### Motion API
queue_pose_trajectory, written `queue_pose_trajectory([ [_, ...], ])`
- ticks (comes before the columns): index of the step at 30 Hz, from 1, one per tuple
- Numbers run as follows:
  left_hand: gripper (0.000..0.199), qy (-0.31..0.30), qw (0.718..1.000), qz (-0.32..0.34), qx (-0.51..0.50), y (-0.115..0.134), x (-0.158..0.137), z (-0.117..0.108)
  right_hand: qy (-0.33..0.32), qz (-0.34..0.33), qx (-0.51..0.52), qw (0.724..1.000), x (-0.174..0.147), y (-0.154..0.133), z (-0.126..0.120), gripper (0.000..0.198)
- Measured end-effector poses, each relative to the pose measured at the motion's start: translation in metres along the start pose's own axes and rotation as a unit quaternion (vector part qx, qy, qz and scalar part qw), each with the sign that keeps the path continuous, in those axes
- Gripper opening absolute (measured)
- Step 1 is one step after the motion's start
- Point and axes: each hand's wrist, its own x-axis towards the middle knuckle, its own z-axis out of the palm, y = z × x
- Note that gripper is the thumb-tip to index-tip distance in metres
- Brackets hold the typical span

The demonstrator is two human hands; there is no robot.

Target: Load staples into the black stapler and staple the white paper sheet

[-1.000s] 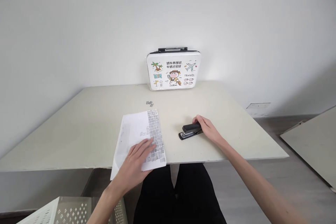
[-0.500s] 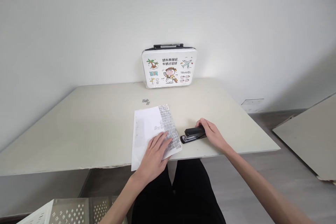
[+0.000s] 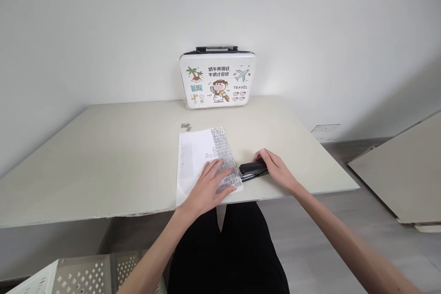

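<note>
A white stack of paper (image 3: 195, 154), its right side densely covered in grey staples (image 3: 223, 150), lies at the table's front edge. Across its lower right part my left hand (image 3: 211, 183) rests flat with the fingers spread. My right hand (image 3: 274, 167) is wrapped round the rear of a black stapler (image 3: 250, 167). The stapler lies on the table, its front end at the paper's right edge; the edge seems to enter the stapler's mouth, though I cannot tell how far. Several loose grey staple pieces (image 3: 186, 126) sit just beyond the paper's top left.
A white carry case (image 3: 217, 80) with cartoon prints stands against the wall at the back of the pale table (image 3: 113, 161). Below the table at left are perforated plastic baskets (image 3: 82, 275). A pale board (image 3: 399, 165) stands off to the right.
The paper has shifted right, so its edge now meets the stapler's front. My left hand has moved right with it, fingers spreading wider. The camera view has tilted slightly.
</note>
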Motion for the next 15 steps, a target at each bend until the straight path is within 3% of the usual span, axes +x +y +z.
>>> queue_pose_trajectory([
  [5, 0.058, -0.005, 1.0, 0.011, 0.016, 0.002, 0.013, 0.005, -0.022, 0.012, -0.017, 1.0, 0.005, -0.013, -0.005, 0.052],
  [10, 0.053, 0.014, 0.999, 0.016, 0.027, 0.001, 0.02, 0.012, -0.034, 0.016, -0.138, 0.99, 0.01, -0.032, 0.0, 0.05],
  [15, 0.053, 0.013, 0.999, 0.024, 0.04, 0.002, 0.025, 0.015, -0.092, 0.033, -0.217, 0.971, 0.014, -0.057, 0.012, 0.056],
])
